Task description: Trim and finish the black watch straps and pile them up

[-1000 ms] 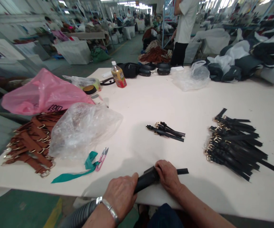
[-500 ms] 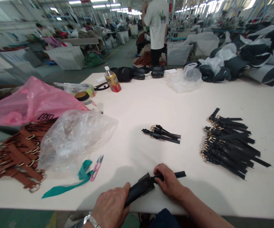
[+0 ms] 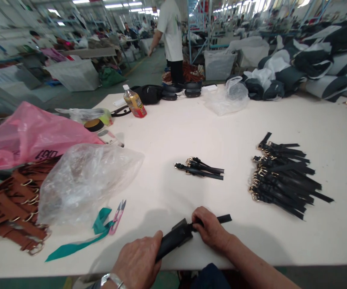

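Note:
At the table's near edge my left hand [image 3: 139, 259] is closed around a wide black leather-like piece [image 3: 175, 240], a folded strap by its look. My right hand [image 3: 209, 228] pinches a narrow black strap [image 3: 224, 218] right by that piece's far end. The strap's free tail sticks out to the right past my fingers. Whether the strap is joined to the wide piece is hidden under my fingertips. Beyond my hands lie a few short black buckle straps [image 3: 203, 168] with gold-coloured buckles. A larger pile of the same straps [image 3: 284, 176] rests to the right.
Left on the white table [image 3: 161, 132] are pink-handled thread snips [image 3: 117, 216], a green ribbon [image 3: 80, 245], a clear plastic bag [image 3: 86, 180], brown straps [image 3: 13, 208] and a pink bag [image 3: 31, 132]. A drink bottle [image 3: 135, 102] stands farther back. Behind the table is a person [image 3: 172, 36].
The view has shifted slightly, so the table's things sit a little farther left. Both hands keep their holds on the black pieces. The person behind has an arm lowered and extended.

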A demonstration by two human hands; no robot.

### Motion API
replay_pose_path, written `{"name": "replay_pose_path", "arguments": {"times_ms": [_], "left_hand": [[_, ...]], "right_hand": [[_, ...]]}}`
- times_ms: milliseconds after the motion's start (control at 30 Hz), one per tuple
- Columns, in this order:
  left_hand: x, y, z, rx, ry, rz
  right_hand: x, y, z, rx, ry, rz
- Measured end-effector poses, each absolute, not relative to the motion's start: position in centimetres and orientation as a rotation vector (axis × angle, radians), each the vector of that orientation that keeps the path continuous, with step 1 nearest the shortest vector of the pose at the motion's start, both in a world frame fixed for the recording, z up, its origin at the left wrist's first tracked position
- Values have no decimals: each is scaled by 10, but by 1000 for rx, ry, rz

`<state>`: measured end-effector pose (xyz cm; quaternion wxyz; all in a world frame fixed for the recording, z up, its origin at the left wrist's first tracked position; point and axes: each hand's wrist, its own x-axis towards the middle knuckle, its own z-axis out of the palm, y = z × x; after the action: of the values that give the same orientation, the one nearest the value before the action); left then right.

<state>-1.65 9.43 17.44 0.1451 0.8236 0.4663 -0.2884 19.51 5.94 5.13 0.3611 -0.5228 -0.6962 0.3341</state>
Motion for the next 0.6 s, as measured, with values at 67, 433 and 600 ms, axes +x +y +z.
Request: {"name": "replay_pose_path", "arguments": {"times_ms": [67,433,600], "left_hand": [[-12,96,177,2397,1325,-815],[-7,98,181,2423,1313,-825],[-12,98,177,2434,1327,-789]], "right_hand": [[196,59,53,-1342,-1786,856],[196,58,52,-1319,-1784,869],[197,59,53,-1308,-1774,887]]}}
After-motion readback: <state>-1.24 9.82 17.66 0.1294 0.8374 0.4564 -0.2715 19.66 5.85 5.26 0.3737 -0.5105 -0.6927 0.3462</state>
